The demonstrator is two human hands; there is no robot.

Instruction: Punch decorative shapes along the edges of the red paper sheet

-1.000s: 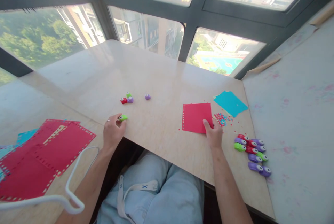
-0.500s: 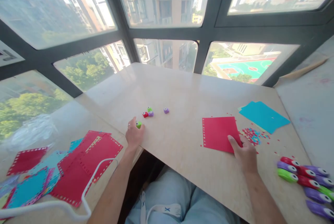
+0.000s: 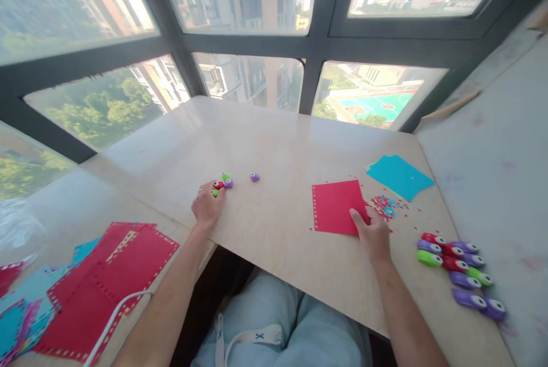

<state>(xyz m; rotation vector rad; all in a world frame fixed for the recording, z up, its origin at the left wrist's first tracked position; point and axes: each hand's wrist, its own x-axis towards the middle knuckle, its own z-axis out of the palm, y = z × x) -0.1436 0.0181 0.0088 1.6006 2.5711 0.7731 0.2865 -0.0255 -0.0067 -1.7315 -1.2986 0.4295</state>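
matt red paper sheet [image 3: 338, 207] on a smooth, pale wooden tabletop [image 3: 278, 144] (faint sheen); small glossy plastic punches [image 3: 458, 267] lie nearby.

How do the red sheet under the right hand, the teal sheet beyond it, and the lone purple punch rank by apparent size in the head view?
1. red sheet
2. teal sheet, close to the red; it lies farther off, so this order is unsure
3. purple punch, clearly smallest
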